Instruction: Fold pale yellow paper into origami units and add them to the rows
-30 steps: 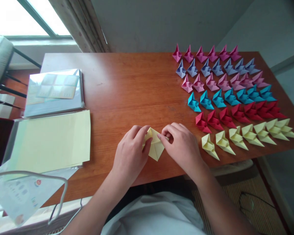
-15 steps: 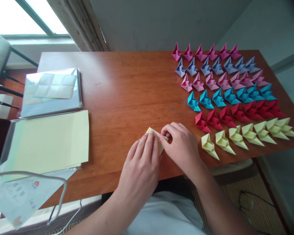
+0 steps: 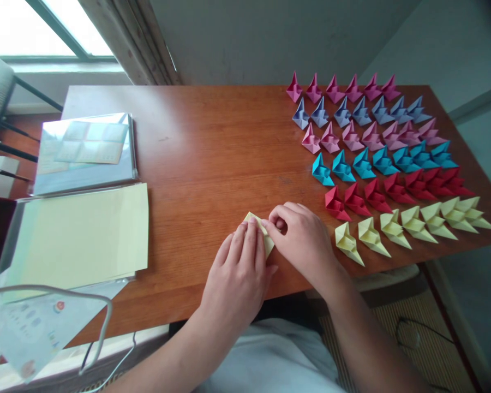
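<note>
A small folded piece of yellow origami paper (image 3: 269,246) lies on the wooden table near its front edge, partly covered by my hands. My left hand (image 3: 240,273) rests over it, fingers stretched out and pressing it against the table, the thumb sticking out to the right. On the paper's right side is my right hand (image 3: 303,243), closed, with its thumb tip at the paper's upper right edge and the other fingers curled in. Just right of this hand stands a row of folded yellow origami pieces (image 3: 347,244).
Behind the yellow row are rows of red (image 3: 336,203), blue (image 3: 322,170), pink (image 3: 311,140), lavender (image 3: 301,114) and magenta (image 3: 294,88) pieces. Yellow sheets (image 3: 82,234) and a clear-wrapped pack (image 3: 85,155) lie at left. A white curved tube (image 3: 106,316) crosses the lower left.
My left thumb has come out to the right from beside the paper. My right hand has shifted slightly left and up along the paper's edge. The view has moved a little.
</note>
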`<state>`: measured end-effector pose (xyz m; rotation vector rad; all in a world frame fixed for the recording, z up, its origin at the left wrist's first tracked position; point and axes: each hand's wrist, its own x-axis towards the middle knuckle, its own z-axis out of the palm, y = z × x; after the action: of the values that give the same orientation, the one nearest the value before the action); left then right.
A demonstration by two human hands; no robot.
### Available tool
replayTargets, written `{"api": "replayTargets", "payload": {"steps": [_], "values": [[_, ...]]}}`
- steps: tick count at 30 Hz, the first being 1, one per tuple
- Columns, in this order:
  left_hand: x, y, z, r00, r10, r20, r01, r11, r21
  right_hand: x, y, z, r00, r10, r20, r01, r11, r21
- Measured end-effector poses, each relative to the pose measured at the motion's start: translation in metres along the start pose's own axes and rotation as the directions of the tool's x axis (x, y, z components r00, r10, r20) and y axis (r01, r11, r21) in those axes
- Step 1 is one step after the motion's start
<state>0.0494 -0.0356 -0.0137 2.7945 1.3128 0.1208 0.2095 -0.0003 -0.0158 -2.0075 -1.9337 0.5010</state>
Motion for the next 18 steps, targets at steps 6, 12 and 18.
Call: {"api": "replayTargets", "payload": {"steps": [6,12,18], "values": [[0.001,-0.001,-0.002,0.997,-0.003,0.076,0.003,1.0,0.006,0.031,-0.005,-0.007,0.99,-0.05,0.132,0.046,0.998,0.034],[-0.004,-0.002,0.001,0.997,0.029,0.077,-0.031,0.999,0.032,0.043,-0.01,-0.011,0.984,-0.012,0.178,0.027,0.996,-0.081],[-0.008,0.001,0.005,0.995,0.067,0.07,-0.07,0.997,0.035,0.043,-0.011,-0.014,0.977,-0.019,0.212,0.041,0.994,-0.098]]}}
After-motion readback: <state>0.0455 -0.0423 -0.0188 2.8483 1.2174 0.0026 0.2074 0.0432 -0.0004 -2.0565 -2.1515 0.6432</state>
